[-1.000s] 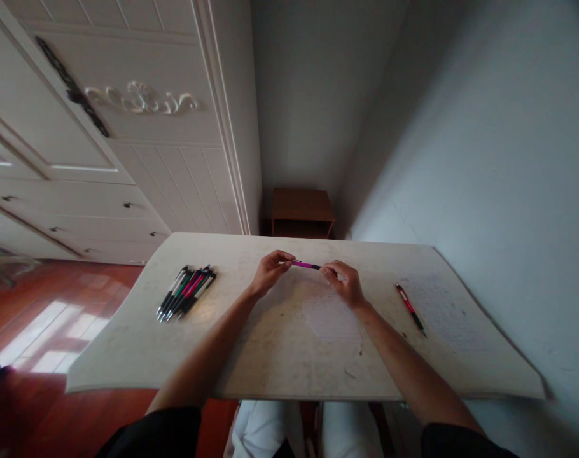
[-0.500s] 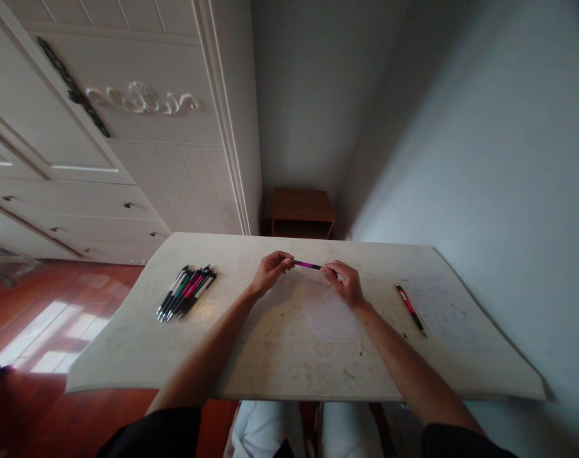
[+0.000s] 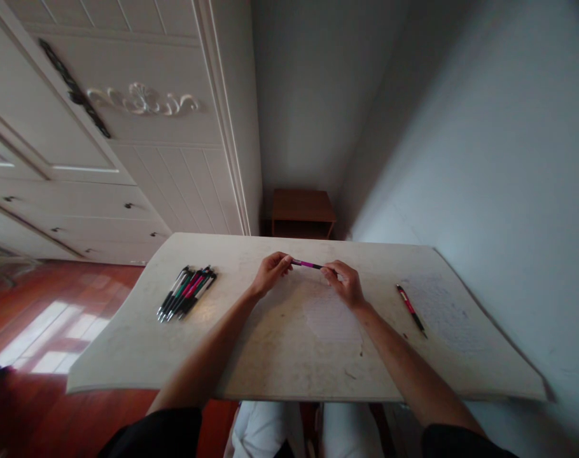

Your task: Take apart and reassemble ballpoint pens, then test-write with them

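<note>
A purple and black pen [image 3: 310,264] is held level above the far middle of the white table [image 3: 289,375]. My left hand [image 3: 273,272] pinches its left end between thumb and fingers. Its right end is in my right hand [image 3: 344,282], whose fingers are closed around it and hide the tip. Off to the left lies a bundle of several pens [image 3: 187,292], with white, green, pink and black barrels. A single red and black pen [image 3: 410,310] rests by itself to the right of my right hand.
Faint writing marks the tabletop under my hands and at the right [image 3: 442,312]. A white cabinet [image 3: 175,178] stands beyond the left side, a wall [image 3: 499,191] runs along the right. Behind the table is a small brown wooden stand [image 3: 303,205].
My left thumb and fingers have shifted slightly at the pen's left end. The right hand and the pens on the table look the same.
</note>
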Demonstrator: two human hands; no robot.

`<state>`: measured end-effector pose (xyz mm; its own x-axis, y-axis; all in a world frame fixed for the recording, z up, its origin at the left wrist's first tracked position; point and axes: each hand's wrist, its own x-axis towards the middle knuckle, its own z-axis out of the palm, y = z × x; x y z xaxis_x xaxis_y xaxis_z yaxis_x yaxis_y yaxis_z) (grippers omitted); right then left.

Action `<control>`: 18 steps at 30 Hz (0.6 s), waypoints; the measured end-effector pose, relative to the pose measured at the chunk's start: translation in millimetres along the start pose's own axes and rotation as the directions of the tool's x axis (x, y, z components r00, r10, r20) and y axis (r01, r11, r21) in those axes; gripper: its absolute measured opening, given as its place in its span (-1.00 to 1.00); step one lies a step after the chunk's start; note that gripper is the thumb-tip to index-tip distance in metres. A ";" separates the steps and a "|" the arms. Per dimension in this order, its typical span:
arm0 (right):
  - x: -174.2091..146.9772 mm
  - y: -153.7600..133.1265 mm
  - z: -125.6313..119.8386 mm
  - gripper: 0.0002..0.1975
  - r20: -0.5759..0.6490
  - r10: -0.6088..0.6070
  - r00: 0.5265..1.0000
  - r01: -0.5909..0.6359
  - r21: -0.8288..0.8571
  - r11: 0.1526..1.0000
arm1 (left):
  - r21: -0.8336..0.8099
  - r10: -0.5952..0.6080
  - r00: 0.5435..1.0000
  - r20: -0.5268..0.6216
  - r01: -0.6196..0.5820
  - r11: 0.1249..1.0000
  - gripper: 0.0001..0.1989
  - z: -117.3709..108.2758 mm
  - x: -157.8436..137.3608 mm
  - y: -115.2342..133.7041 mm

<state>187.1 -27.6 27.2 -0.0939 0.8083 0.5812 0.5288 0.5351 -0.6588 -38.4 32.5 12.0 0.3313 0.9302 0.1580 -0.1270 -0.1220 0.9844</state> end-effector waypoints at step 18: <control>-2.2 2.6 2.1 -0.80 -0.022 0.064 0.998 -0.064 0.034 0.997 | -0.166 -0.062 0.997 -0.034 0.055 0.985 -0.52 4.2 -1.3 7.4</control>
<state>186.9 -27.5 23.2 -0.0407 0.8354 0.5482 0.5046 0.4907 -0.7104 -35.9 28.9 19.4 0.3064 0.9472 0.0940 -0.2616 -0.0112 0.9651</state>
